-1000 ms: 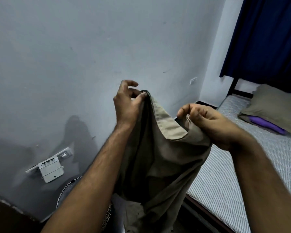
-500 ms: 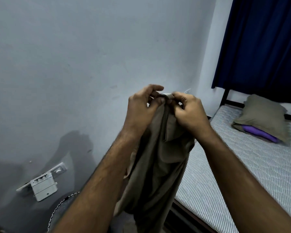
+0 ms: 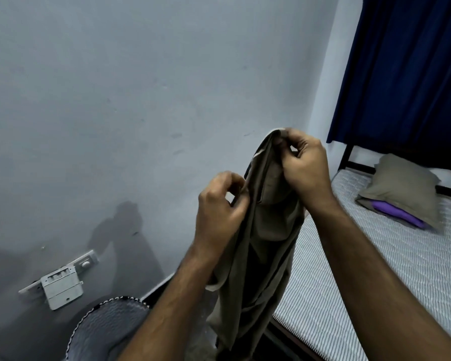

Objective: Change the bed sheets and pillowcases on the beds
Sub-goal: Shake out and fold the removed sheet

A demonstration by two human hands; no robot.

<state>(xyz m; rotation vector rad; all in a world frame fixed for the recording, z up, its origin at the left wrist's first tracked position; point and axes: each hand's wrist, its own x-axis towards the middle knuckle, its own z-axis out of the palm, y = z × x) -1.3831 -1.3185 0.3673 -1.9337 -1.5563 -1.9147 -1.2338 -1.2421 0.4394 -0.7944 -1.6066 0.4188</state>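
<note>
Beside bed (image 3: 375,269), right hand (image 3: 306,166) pinches pillowcase (image 3: 264,230) top edge; left hand (image 3: 219,207) pinches side edge; cloth hangs limp.

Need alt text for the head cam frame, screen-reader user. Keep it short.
Two bare hands hold up a limp khaki pillowcase before a grey wall: the right hand pinches its top edge, the left hand grips a fold lower down. To the right, a bare striped mattress carries a khaki pillow lying on a purple cloth, under a blue curtain.
</note>
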